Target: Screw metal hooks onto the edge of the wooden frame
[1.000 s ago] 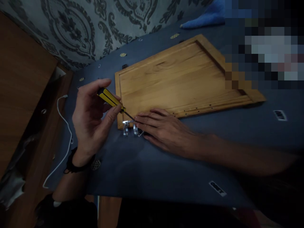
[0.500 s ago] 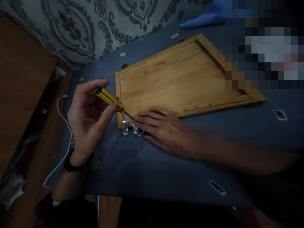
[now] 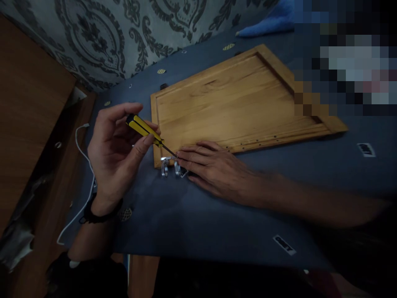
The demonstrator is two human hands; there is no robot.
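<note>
My left hand point(image 3: 116, 155) pinches a yellow and black screwdriver point(image 3: 144, 129) between thumb and fingers, its tip resting at a metal hook bracket point(image 3: 170, 165) on the near left corner of a wooden board point(image 3: 229, 101). My right hand point(image 3: 214, 169) lies over the bracket's right part, fingers pressed together and holding it against the board's front edge. Two shiny hooks of the bracket hang below the edge, left of my right fingertips.
The board lies on a dark blue cloth point(image 3: 198, 219) with small labels. A white cable point(image 3: 83, 165) runs along the cloth's left edge over a brown wooden surface. A patterned grey wall point(image 3: 124, 37) stands behind. A blue fabric item point(image 3: 266, 22) lies at the far back.
My left hand has shifted slightly left and turned the screwdriver handle a little between the fingers. My right hand and the bracket have stayed in place.
</note>
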